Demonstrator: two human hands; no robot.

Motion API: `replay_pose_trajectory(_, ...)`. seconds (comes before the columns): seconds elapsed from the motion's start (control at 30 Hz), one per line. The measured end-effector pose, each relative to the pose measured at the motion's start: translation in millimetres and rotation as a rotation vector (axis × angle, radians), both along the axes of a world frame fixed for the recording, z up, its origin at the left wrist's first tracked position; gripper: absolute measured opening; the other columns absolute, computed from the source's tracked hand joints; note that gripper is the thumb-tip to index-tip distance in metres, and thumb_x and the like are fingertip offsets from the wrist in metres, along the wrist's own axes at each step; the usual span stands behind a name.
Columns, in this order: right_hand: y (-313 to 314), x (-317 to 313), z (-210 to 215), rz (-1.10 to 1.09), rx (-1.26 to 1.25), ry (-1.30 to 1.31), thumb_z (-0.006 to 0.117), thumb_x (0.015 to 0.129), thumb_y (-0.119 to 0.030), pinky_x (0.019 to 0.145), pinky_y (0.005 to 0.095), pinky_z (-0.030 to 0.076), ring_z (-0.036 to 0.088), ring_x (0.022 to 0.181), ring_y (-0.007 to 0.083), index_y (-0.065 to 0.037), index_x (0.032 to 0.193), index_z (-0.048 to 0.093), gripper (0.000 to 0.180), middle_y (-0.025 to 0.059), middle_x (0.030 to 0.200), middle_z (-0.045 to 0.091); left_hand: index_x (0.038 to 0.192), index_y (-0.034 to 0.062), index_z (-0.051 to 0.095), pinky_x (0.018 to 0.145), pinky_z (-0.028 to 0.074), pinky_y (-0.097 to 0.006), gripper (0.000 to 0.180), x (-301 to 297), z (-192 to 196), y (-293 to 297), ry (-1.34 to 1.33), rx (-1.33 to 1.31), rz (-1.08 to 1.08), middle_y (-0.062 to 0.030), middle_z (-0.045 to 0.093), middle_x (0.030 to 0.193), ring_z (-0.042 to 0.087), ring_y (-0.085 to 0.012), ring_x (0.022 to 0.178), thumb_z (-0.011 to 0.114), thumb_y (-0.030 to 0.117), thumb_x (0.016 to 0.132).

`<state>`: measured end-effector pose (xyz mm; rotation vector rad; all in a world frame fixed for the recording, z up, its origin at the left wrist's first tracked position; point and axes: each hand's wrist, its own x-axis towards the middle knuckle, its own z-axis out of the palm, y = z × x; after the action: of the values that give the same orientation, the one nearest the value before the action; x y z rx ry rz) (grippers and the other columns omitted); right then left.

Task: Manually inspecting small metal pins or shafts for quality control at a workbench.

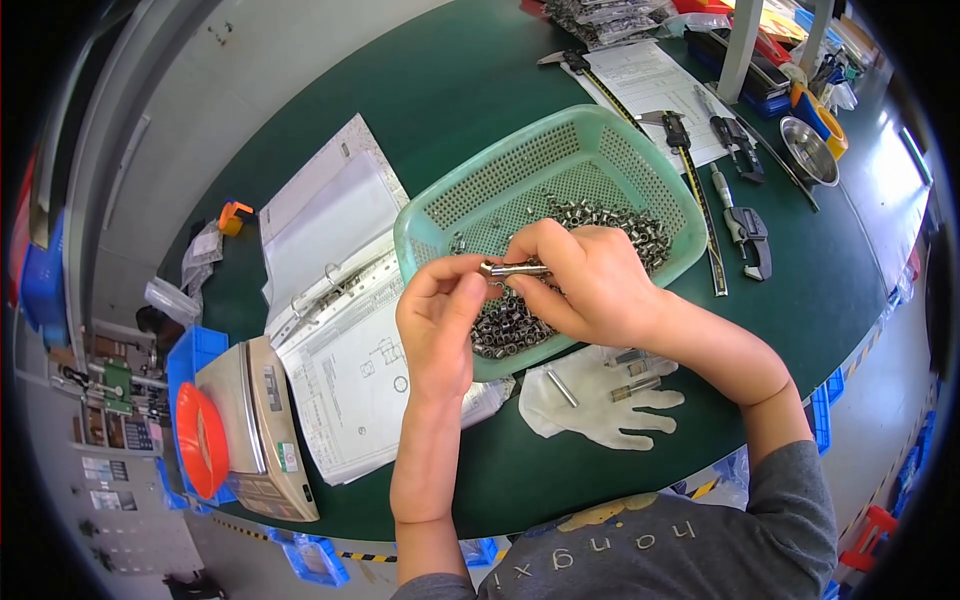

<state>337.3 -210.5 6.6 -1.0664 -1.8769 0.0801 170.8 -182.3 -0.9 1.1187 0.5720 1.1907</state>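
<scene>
Over the green perforated plastic basket (440, 190), my two hands meet around a slim metal pin (522, 269). My right hand (600, 278) pinches the pin between thumb and fingers. At the pin's left end, my left hand (438, 315) grips a small shiny metal ring (488, 268) between thumb and forefinger. Whether the pin sits inside the ring or only touches it, I cannot tell. Many small metal bushings (505, 325) lie loose in the basket, partly hidden by my hands. Just below, a white glove (590, 420) bears another metal pin (562, 388) and several short cylindrical pieces.
An open ring binder with drawings (350, 390) lies left, beside a scale (265, 430) and an orange-red dish (200, 440). Right of the basket are calipers (690, 175), a digital micrometer (747, 235) and a steel bowl (808, 152). The green table (800, 285) curves toward me.
</scene>
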Motion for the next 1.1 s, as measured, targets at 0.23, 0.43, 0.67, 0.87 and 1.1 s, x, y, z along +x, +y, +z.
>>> replay_pose_trajectory(0.23, -1, -1, 3, 0.017, 0.013, 0.032, 0.064, 0.074, -0.007, 0.044, 0.0337, 0.041, 0.053, 0.047, 0.025, -0.002, 0.09, 0.05, 0.021, 0.0059, 0.056, 0.052, 0.1, -0.0034, 0.058, 0.073, 0.048, -0.023, 0.024, -1, 3, 0, 0.111, 0.144, 0.105, -0.0104, 0.061, 0.093, 0.057, -0.0123, 0.082, 0.064, -0.005, 0.077)
replay_pose_trajectory(0.43, 0, 4, 1, 0.129, -0.051, 0.016, 0.063, 0.075, -0.007, 0.044, 0.033, 0.042, 0.056, 0.05, 0.0256, -0.002, 0.091, 0.049, 0.023, 0.0081, 0.063, 0.057, 0.094, -0.0036, 0.062, 0.072, 0.048, -0.023, 0.017, -7, 1, -2, 0.143, 0.283, 0.012, -0.0112, 0.06, 0.093, 0.058, -0.0127, 0.08, 0.063, -0.007, 0.077)
replay_pose_trajectory(0.67, 0, 9, 3, 0.2, -0.059, 0.102, 0.059, 0.074, -0.01, 0.046, 0.0381, 0.044, 0.059, 0.055, 0.03, -0.002, 0.102, 0.042, 0.034, 0.0122, 0.064, 0.057, 0.095, -0.0042, 0.059, 0.074, 0.049, -0.026, 0.017, -4, -2, -2, 0.091, 0.133, -0.097, -0.0104, 0.062, 0.09, 0.06, -0.0149, 0.083, 0.061, -0.004, 0.079)
replay_pose_trajectory(0.87, -7, 14, 21, 0.3, -0.342, 0.208, 0.056, 0.071, 0.0, 0.053, 0.0255, 0.044, 0.051, 0.053, 0.0138, 0.002, 0.11, 0.039, 0.042, 0.0073, 0.071, 0.053, 0.097, 0.001, 0.056, 0.075, 0.05, -0.03, 0.013, -1, -14, -1, -0.27, -0.298, -0.321, -0.0087, 0.063, 0.086, 0.061, -0.017, 0.08, 0.053, 0.007, 0.086)
replay_pose_trajectory(1.1, 1, 11, 12, 0.101, -0.104, 0.285, 0.063, 0.071, -0.006, 0.047, 0.0265, 0.042, 0.052, 0.054, 0.0148, -0.004, 0.097, 0.05, 0.028, 0.0047, 0.072, 0.052, 0.098, 0.0036, 0.057, 0.076, 0.049, -0.031, 0.014, -2, -15, 0, -0.491, -0.526, -0.283, -0.007, 0.062, 0.086, 0.06, -0.0182, 0.081, 0.055, 0.009, 0.085)
